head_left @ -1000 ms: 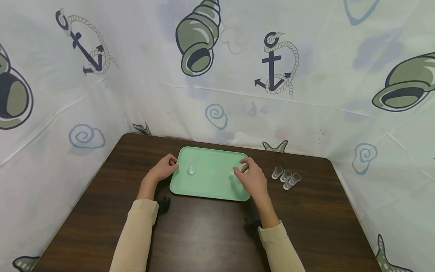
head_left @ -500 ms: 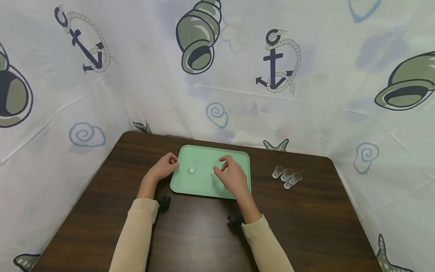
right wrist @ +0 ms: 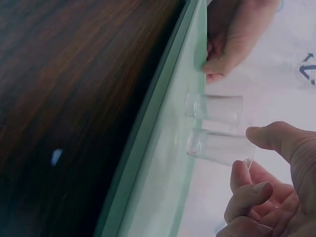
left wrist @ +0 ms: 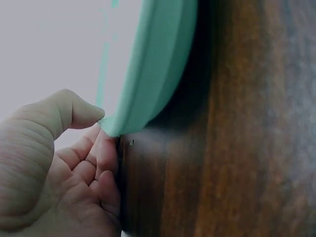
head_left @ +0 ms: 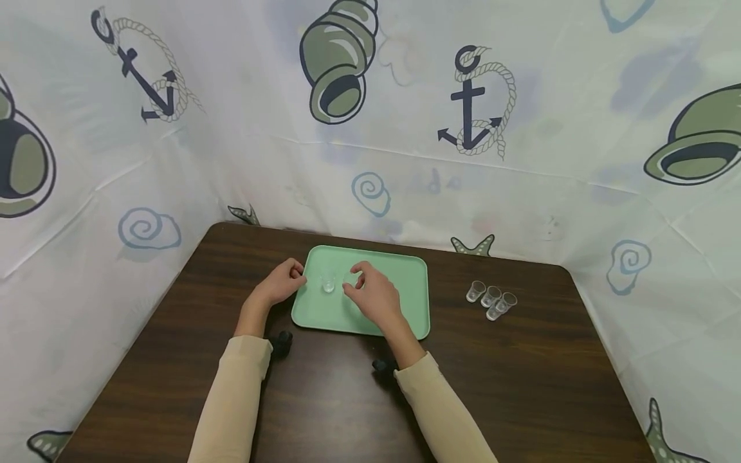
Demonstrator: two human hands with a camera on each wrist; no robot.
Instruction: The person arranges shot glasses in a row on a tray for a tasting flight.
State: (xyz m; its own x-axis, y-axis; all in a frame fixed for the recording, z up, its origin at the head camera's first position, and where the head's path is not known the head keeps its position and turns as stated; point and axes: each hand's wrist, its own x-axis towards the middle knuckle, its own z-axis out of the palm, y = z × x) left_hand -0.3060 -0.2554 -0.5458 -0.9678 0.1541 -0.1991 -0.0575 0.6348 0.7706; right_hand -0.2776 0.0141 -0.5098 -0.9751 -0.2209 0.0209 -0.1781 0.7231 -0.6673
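Note:
A light green tray (head_left: 408, 283) lies on the dark wooden table. My left hand (head_left: 280, 281) pinches its left edge; in the left wrist view the thumb is on top of the rim (left wrist: 165, 59) with fingers curled beneath. On the tray's left part stands a small clear shot glass (head_left: 328, 284), upright. Just to its right, my right hand (head_left: 373, 296) holds a second clear shot glass (right wrist: 217, 146) near its mouth between thumb and fingertips. The right wrist view has this glass upright, its base close to the tray surface, a narrow gap from the first glass (right wrist: 222, 108).
Several more clear shot glasses (head_left: 491, 297) stand bunched on the table (head_left: 521, 373) to the right of the tray. A white curtain (head_left: 260, 161) printed with shells and anchors hangs behind and along both sides of the table.
My right hand has carried its shot glass leftward across the tray, from the right edge to beside the first glass. The left hand has stayed at the tray's left edge.

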